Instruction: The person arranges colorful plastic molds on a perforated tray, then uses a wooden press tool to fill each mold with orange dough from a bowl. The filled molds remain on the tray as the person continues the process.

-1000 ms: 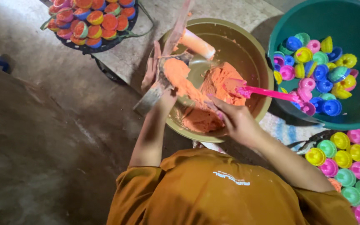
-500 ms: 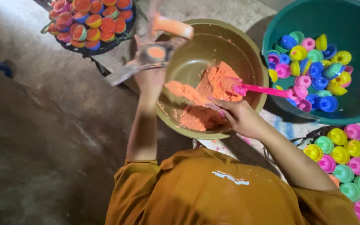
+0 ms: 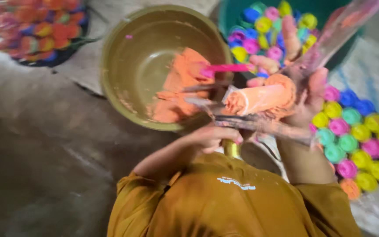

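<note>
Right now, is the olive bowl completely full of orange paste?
No, the orange paste fills only one side of the olive bowl, whose bare bottom shows.

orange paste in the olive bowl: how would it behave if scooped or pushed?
The orange paste sits in lumps against the olive bowl wall, so probably soft and mouldable, not runny. Smears on the bowl and on the right hand suggest it is sticky.

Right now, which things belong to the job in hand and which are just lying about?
In use: left hand closed on a yellow handle; right hand under the orange paste roll; clear plastic sheet; olive bowl; pink spoon.
Lying about: coloured caps; teal tub; basket of filled caps.
</note>
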